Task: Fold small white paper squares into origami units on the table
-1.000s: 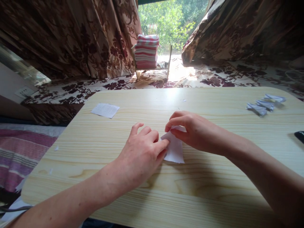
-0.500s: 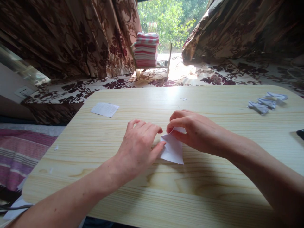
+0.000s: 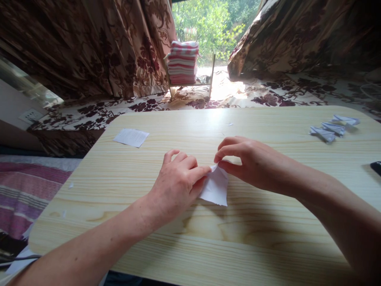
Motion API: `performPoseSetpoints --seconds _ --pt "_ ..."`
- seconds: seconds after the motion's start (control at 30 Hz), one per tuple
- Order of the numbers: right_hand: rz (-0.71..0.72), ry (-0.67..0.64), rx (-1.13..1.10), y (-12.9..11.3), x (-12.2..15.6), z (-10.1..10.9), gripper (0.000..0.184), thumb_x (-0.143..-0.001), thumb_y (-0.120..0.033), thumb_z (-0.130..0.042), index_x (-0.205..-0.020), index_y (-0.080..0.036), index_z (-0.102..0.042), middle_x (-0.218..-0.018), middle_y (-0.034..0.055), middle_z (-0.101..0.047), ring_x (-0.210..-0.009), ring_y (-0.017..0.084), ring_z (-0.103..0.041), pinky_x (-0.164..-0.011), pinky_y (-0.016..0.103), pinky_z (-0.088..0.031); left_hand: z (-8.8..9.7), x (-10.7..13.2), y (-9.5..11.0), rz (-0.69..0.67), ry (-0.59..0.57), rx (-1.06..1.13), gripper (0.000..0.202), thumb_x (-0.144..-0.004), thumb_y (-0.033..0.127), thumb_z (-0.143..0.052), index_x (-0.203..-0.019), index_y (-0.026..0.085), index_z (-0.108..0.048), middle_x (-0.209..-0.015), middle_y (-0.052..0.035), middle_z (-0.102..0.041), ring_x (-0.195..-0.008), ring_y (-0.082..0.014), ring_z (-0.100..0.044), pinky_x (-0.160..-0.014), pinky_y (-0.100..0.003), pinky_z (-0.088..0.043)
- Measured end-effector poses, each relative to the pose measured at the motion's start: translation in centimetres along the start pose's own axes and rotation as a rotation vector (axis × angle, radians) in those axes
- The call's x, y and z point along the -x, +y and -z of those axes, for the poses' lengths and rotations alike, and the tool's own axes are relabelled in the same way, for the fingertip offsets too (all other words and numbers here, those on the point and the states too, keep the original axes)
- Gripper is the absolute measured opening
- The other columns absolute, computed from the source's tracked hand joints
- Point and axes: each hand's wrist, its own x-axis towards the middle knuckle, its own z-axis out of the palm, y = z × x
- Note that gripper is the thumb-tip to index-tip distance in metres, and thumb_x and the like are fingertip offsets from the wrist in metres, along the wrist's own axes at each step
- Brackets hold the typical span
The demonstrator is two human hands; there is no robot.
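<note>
A small sheet of white paper lies at the middle of the wooden table, its far edge folded over. My left hand holds the paper's left side, index fingertip on the fold near the far left corner and the thumb hidden beneath the hand. At the far edge, my right hand pinches the paper between thumb and index finger. Several folded paper pieces sit at the far right of the table. A flat printed slip of paper rests at the far left.
Tiny paper scraps lie near the left edge. A dark object shows at the right border. Beyond the table, a small rack holds a stack of striped cloths before the window. Patterned curtains hang on both sides.
My left index finger has come down onto the paper's fold, where it was apart before. My right hand has shifted slightly right along the far edge, still pinching.
</note>
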Motion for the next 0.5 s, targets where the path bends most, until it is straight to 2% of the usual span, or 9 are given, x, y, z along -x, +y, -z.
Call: performPoseSetpoints --seconds 0.23,0.5 --pt "-0.007 -0.033 0.002 -0.41 -0.07 -0.59 0.016 -0.084 -0.015 -0.055 -0.081 -0.020 -0.071 -0.088 0.0051 -0.066 -0.076 0.016 -0.058 -0.066 0.028 -0.043 -0.03 -0.07 0.23 -0.023 -0.020 -0.056 0.024 -0.091 0.023 -0.048 -0.094 0.023 -0.071 -0.074 -0.0030 -0.062 -0.075 -0.0184 -0.050 -0.092 -0.046 -0.034" --pt "-0.065 -0.014 0.048 -0.97 -0.29 -0.92 0.013 -0.082 -0.014 -0.057 -0.074 -0.019 -0.066 -0.084 0.0033 -0.066 -0.080 0.018 -0.056 -0.066 0.029 -0.041 0.24 -0.06 0.38 -0.039 -0.015 -0.033 0.022 -0.090 0.019 -0.049 -0.089 0.020 -0.071 -0.074 -0.0027 -0.063 -0.074 -0.0175 -0.051 -0.095 -0.046 -0.033"
